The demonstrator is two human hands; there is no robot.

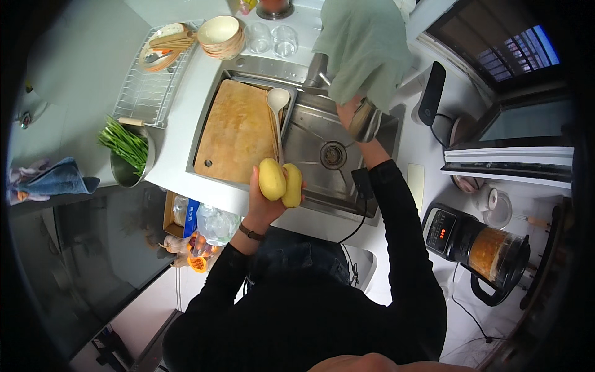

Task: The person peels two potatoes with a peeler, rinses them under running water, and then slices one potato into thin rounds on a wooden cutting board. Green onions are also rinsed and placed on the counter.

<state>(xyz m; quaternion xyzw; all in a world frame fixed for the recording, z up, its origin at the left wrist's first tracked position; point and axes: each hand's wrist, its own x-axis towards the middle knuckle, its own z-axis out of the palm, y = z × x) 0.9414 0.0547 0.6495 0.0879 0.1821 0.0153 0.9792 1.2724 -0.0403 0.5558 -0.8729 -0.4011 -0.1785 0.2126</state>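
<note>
Two peeled potatoes (272, 179) rest in my left hand (266, 204), above the front edge of the steel sink (307, 139). Stretched over the sink's right side, my right hand (349, 111) is at a shiny metal vessel (365, 122), just under a hanging grey-green cloth (362, 46). The cloth and the vessel hide most of its fingers, so its grip cannot be made out. A wooden cutting board (237, 130) lies over the sink's left part, with a long-handled white ladle (278, 99) along its right edge. The faucet (318, 74) is partly behind the cloth.
Left of the sink stand a dish rack (139, 100) and a metal container of green stalks (132, 162). Stacked bowls (220, 35) and two glasses (271, 39) are behind it. At right are a blender (483, 255) with orange contents and a black cable (360, 228).
</note>
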